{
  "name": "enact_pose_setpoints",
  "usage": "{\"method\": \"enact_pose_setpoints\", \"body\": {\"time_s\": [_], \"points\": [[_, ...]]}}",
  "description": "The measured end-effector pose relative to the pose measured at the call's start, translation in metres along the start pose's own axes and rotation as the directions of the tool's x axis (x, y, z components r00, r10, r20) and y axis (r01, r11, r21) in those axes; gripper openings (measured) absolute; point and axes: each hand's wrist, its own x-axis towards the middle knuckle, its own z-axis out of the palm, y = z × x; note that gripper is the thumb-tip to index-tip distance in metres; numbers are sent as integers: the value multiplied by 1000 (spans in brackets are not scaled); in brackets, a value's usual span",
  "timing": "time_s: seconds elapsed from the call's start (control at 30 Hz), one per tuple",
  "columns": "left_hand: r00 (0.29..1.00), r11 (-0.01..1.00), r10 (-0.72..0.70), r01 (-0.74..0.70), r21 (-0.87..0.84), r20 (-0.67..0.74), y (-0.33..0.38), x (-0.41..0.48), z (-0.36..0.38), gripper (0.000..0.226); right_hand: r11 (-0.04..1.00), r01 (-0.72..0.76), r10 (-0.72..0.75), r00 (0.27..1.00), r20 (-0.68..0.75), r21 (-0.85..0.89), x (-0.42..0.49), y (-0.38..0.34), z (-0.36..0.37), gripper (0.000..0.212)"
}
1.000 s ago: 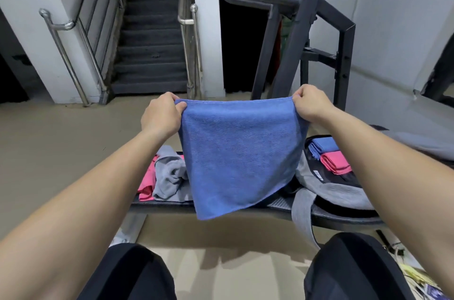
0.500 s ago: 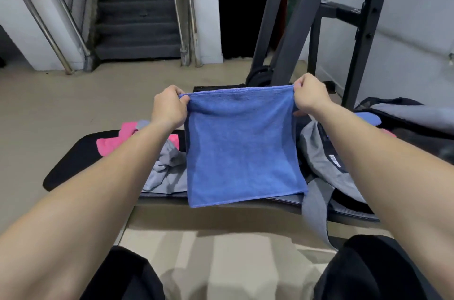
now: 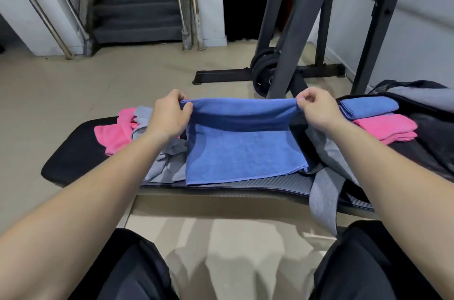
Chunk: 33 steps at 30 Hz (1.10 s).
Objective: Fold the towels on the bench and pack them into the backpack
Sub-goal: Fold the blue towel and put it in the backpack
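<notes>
— So, nearest me, what's down?
— I see the lower half of the blue towel [image 3: 243, 152] lying flat on the bench [image 3: 73, 152], its hem just back from the near edge, midway along.
— And the hands?
— My left hand [image 3: 169, 115] pinches the towel's raised left corner between thumb and curled fingers. My right hand [image 3: 317, 110] pinches the right corner the same way. That edge arches above the flat half.
— Which step?
— A halving fold, I judge. Next I must bring both corners toward me and lay them on the near hem, edges matched.
— Beyond that?
— At the bench's left end a pink towel [image 3: 113, 135] and a grey towel [image 3: 167, 168] lie crumpled. At the right end the backpack [image 3: 329, 152] lies open, with a folded blue towel [image 3: 368, 107] and a folded pink towel [image 3: 385, 127] inside.
</notes>
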Motion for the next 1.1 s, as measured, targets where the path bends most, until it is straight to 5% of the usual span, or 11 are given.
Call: {"method": "enact_pose_setpoints", "body": {"time_s": [0.23,0.5,1.1], "points": [[979,994,101,-107,28,175,-26,-70,-1,6,980,-151,135,983,126,127,-61,26,0,13],[917,937,225,-296,186,329,-42,-103,0,13,989,-76,96,982,163,-127,-88,26,-1,16],[867,854,218,-392,343,448,-42,-116,16,7,849,37,72,980,186,-527,-91,35,9,15]]}}
